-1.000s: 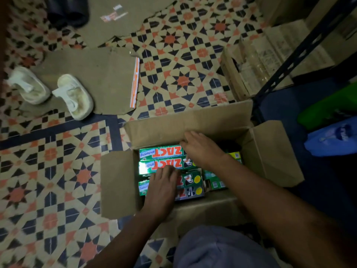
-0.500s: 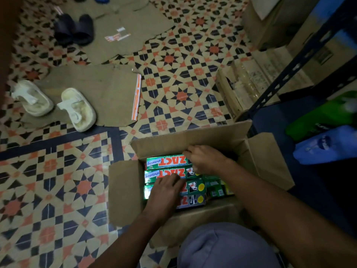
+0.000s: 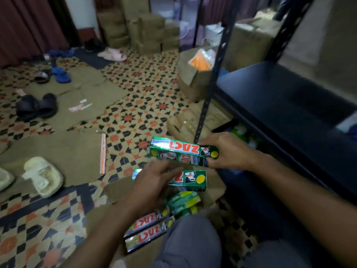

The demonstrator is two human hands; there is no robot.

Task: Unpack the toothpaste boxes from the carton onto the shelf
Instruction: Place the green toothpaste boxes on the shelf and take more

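Observation:
My right hand [image 3: 229,151] grips one end of a green ZACT toothpaste box [image 3: 181,151] and holds it level above the carton [image 3: 214,188]. My left hand [image 3: 152,182] holds a second green toothpaste box [image 3: 193,179] just below it, fingers wrapped over its top. More toothpaste boxes [image 3: 146,229] lie in the open carton near my knee. The dark metal shelf [image 3: 289,105] stands to the right, its board bare where I see it.
A black shelf upright [image 3: 210,89] rises just behind the raised box. Flattened cardboard [image 3: 63,151], white sandals [image 3: 42,176] and black sandals [image 3: 36,107] lie on the patterned floor at left. Brown cartons [image 3: 146,33] are stacked at the back; an open box [image 3: 195,78] sits by the shelf.
Both hands have come up out of the carton, each with a toothpaste box. The view has swung up toward the shelf and the room.

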